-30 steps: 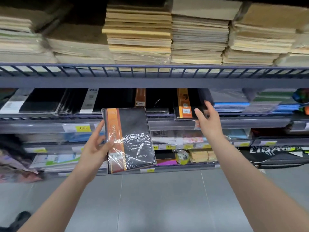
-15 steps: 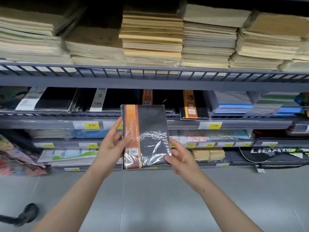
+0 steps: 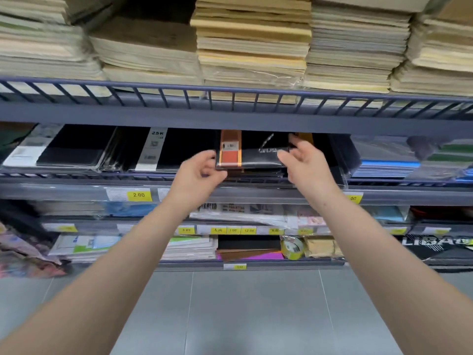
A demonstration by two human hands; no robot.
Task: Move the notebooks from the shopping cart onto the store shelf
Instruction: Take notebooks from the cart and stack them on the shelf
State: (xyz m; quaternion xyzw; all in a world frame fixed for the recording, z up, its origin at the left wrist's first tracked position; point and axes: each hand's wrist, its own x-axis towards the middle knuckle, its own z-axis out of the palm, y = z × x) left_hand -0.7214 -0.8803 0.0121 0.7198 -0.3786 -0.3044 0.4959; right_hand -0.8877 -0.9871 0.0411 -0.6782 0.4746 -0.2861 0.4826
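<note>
Plastic-wrapped black notebook with an orange spine band lies flat atop a stack on the grey metal shelf. Left hand pinches its left corner; right hand grips its right edge.

At mid-frame my way in is the low slot between the upper shelf rail and a black stack, with black notebooks crowding its left.
</note>
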